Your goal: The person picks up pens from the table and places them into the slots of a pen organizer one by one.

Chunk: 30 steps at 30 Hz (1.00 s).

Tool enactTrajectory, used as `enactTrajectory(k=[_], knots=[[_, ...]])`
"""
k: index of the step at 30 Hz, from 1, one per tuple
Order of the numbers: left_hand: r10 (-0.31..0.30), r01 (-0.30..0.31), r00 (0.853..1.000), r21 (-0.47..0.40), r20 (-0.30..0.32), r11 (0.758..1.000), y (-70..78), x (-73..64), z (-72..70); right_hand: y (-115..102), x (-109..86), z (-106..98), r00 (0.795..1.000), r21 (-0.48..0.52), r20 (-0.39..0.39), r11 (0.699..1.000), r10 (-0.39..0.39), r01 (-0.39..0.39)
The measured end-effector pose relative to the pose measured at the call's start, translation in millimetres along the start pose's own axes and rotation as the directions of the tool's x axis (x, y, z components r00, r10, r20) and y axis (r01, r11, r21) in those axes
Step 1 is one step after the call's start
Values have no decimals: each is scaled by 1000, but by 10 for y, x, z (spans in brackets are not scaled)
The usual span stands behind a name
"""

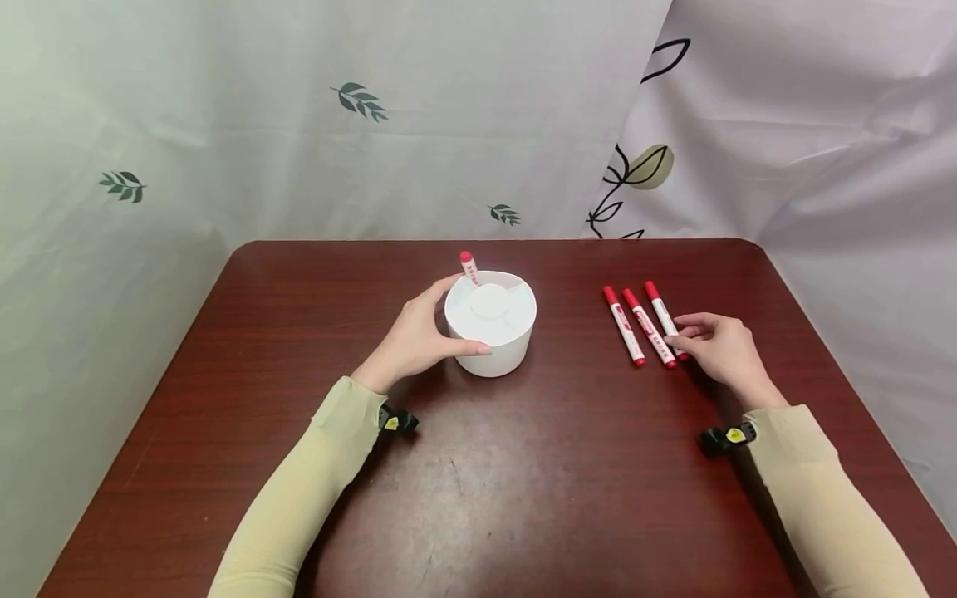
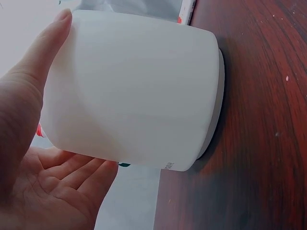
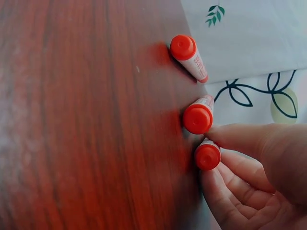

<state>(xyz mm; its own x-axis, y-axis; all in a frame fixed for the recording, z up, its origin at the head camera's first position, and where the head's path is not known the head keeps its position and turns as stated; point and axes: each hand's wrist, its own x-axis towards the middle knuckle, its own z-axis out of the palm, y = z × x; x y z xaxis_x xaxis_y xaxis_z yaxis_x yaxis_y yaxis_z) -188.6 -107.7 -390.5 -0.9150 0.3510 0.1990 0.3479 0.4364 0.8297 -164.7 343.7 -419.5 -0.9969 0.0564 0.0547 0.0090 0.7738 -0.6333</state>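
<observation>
Tbl (image 1: 523,465) was dk wood, leaf-print cloth (image 1: 426,174) behind. R hand (image 1: 723,353) pinched rightmost mkr (image 1: 664,316) on tbl, R side; long axis ran far-L to near-R, longer red end pointing away. L hand (image 1: 419,339) had thumb & fingers spread round white pot (image 1: 503,357).

A shiny red-brown table (image 1: 568,465) fills the middle and bottom of the head view. Pale cloth (image 1: 247,50) hangs across the top and down both sides. Little green leaf sprigs (image 1: 360,101) dot its left and middle. At upper right, black lines draw bigger leaves (image 1: 650,168), one coloured green.
</observation>
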Motion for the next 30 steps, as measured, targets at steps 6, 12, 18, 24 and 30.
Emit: enactTrajectory(k=[6,12,18,24,30], knots=[[5,-5,1000,-24,-1,1000,5,5,18,-8,-1,4,1000,-41,-11,999,-16,15],[-3,3,1000,-23,-4,1000,3,4,24,-25,-12,18,999,-54,-33,998,-35,33],[0,0,1000,-24,-3,1000,3,2,20,-33,-19,44,999,-55,-47,998,-22,20],[-3,3,1000,-23,0,1000,5,0,15,-41,-15,29,994,-40,-99,998,-44,40],[-3,3,1000,-14,3,1000,6,1,8,-90,-10,1,989,13,-136,998,-62,64]])
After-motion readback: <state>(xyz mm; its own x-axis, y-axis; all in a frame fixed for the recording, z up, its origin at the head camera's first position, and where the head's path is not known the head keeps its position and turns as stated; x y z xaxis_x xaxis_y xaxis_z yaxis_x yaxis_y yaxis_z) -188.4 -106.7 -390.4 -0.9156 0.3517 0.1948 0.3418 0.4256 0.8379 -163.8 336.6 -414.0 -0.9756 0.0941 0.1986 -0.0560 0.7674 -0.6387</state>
